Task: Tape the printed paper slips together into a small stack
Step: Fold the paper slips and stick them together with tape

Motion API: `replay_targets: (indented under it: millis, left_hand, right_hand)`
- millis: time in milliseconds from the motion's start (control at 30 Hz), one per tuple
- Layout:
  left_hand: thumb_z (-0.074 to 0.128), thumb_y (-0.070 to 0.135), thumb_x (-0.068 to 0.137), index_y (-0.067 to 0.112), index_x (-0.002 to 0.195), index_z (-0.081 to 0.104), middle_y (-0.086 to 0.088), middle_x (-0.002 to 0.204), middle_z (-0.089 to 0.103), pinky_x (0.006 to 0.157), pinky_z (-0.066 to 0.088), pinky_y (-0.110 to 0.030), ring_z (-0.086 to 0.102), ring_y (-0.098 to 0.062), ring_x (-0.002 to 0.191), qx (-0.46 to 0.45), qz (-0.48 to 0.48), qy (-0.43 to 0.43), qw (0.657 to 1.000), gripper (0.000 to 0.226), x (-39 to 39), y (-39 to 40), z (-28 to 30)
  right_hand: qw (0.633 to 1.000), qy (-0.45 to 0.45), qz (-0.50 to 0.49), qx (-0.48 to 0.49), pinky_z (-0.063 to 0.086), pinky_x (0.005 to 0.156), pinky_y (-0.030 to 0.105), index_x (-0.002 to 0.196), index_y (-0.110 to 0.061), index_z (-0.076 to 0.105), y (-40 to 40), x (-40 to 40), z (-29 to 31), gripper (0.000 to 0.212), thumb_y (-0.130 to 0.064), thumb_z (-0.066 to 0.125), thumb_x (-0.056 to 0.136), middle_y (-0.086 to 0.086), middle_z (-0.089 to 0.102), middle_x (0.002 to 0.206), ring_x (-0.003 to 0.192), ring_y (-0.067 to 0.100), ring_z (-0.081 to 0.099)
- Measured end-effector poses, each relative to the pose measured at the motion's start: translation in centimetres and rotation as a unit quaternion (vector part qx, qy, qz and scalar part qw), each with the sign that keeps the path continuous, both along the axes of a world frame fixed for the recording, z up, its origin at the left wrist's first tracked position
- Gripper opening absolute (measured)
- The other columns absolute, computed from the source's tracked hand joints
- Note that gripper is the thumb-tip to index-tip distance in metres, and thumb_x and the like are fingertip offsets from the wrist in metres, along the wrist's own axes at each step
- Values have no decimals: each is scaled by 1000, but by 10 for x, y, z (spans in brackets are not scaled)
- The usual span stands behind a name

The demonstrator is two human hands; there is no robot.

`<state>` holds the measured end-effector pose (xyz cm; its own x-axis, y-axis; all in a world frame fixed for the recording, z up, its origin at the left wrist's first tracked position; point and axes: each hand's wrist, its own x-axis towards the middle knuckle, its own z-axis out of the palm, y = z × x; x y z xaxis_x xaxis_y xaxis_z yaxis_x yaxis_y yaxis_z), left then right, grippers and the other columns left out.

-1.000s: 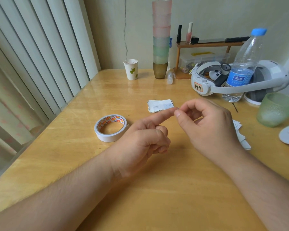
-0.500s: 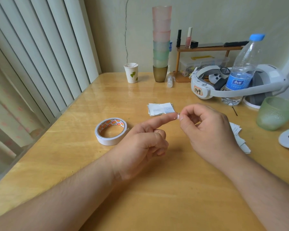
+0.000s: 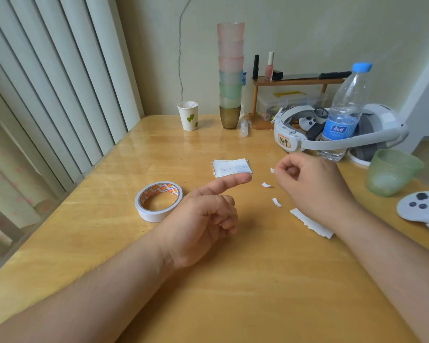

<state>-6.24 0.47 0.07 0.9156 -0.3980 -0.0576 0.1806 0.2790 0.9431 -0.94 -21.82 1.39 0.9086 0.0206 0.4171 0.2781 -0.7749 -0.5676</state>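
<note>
In the head view, the left hand [image 3: 203,219] points its index finger over the small stack of white printed paper slips [image 3: 232,167] on the wooden bench [image 3: 233,293], holding nothing. The right hand [image 3: 315,184] pinches a tiny white scrap [image 3: 272,170]. This scrap may fall or stick to the fingers.

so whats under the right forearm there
A few white paper slips lie fanned on the wooden table, their near ends poking out beside the right hand. The rest is covered by the wrist, so their number and print are hidden.
</note>
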Motion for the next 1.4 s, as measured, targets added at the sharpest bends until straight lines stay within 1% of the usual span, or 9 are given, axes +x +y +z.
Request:
replay_targets:
  millis: [133,267,400,567,733,900,1100,1267,1400]
  left_hand:
    - [48,-1,70,19,125,74,1,58,27,68,37,-35,34,-19,60,11,10,-4,1000,64,1,0,-1]
    - [50,-1,70,20,125,74,2,58,27,69,37,-35,32,-20,62,26,5,-5,1000,64,4,-2,-4]
    - [49,-3,71,20,126,74,2,57,27,69,37,-35,28,-21,64,28,0,-11,1000,65,4,-2,-5]
    - [49,-4,71,20,124,75,-1,60,23,68,35,-35,20,-28,69,27,-8,-22,999,64,4,-4,-6]
    - [49,-5,71,19,126,73,-1,60,24,68,36,-34,19,-29,70,25,-16,-26,999,64,4,-3,-8]
    - [50,-4,71,19,126,73,-1,60,25,69,39,-32,22,-27,68,34,-21,-30,999,64,3,0,-9]
    - [51,-4,71,19,128,73,-1,61,26,71,39,-34,22,-28,69,43,-29,-31,998,64,2,0,-9]
    - [51,-4,71,19,127,73,-1,60,26,71,39,-34,21,-28,69,43,-29,-29,998,64,2,0,-8]
    - [52,-4,71,19,127,73,0,60,26,72,39,-34,21,-29,69,43,-30,-31,998,64,3,0,-8]
  right_hand:
    - [999,-20,-24,-44,55,74,38,82,-26,73,-9,5,-16,11,-28,71,92,-15,65,72,76,12,62]
    - [998,-24,-10,-59,54,79,40,83,-31,73,-5,16,-22,11,-29,71,93,-21,62,72,83,16,61]
    - [994,-4,2,-109,45,93,44,97,-39,76,-4,22,-27,14,-30,67,98,-22,64,90,104,19,52]
    - [992,-22,-22,-121,36,84,38,81,-33,69,-9,24,-27,12,-34,73,92,-19,61,78,95,16,47]
    - [983,49,43,-172,41,98,42,115,-46,73,-11,18,-24,33,-20,57,103,-23,67,115,105,13,40]
    - [980,88,0,-177,46,91,35,120,-42,70,-42,9,-9,29,-45,71,91,-14,57,107,107,14,51]
    - [948,235,-41,-210,45,102,34,132,-40,63,-76,6,-10,66,-66,79,73,-9,50,117,121,19,54]
    - [960,223,-37,-165,48,90,32,100,-40,67,-74,8,-11,36,-51,88,73,-6,58,117,110,15,58]
    - [968,210,-46,-131,50,90,34,96,-42,63,-72,6,-11,42,-46,93,67,-7,59,119,115,15,59]
